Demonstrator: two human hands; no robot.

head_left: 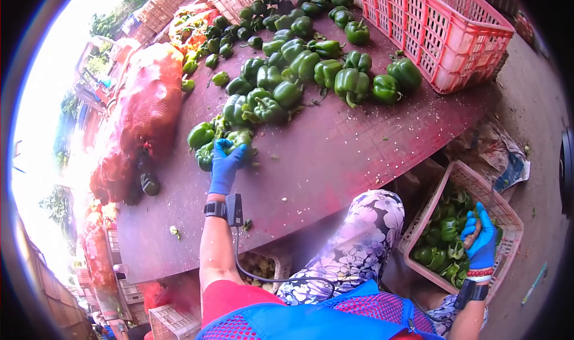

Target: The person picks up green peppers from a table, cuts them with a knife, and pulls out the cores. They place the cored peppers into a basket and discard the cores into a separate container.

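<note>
My left hand (225, 165), in a blue glove, reaches over the table with its fingers curled on a green bell pepper (240, 138) at the near left end of the pile. Other green bell peppers (200, 135) lie right beside those fingers. On the right, my right hand (482, 244), also gloved in blue, hangs over a pink plastic crate (508, 220) holding many green peppers (449, 227). Its fingers are bent around something brownish (472, 235), too small to make out. Wristbands with dark devices sit on both wrists.
Many green bell peppers (305, 65) spread over the far part of the reddish table (323, 155). A pink crate (463, 47) stands at the back right. Bulging red mesh sacks (146, 95) line the left side. Another crate (281, 268) stands under the near table edge.
</note>
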